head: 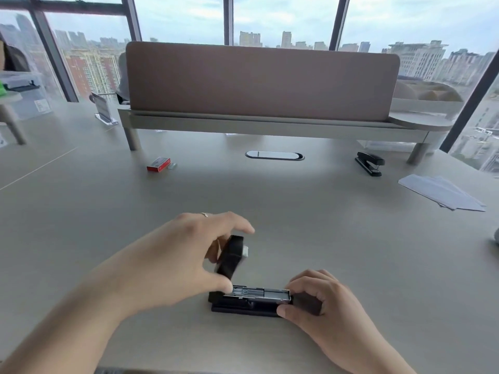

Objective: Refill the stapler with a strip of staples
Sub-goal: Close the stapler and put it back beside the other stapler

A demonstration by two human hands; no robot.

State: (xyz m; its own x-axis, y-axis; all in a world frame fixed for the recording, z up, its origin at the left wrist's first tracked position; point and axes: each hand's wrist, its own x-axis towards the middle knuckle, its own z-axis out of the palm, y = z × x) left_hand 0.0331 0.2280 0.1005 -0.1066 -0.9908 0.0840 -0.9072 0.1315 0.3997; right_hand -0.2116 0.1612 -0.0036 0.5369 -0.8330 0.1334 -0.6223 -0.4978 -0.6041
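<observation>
A black stapler (251,299) lies on the desk close to me, its lid (229,256) swung up and its metal staple channel (260,292) exposed. My left hand (186,252) grips the raised lid between thumb and fingers. My right hand (316,295) pinches the front end of the stapler's base and channel. Inside the channel a strip of staples seems to lie, though it is hard to make out. A red staple box (158,164) lies far back on the left, with a loose strip of staples (172,165) beside it.
A second black stapler (370,162) sits at the back right, near a few white paper sheets (442,192). A raised shelf with a brown divider panel (262,82) spans the desk's far side. A cable grommet (274,155) is set into the middle of the desk.
</observation>
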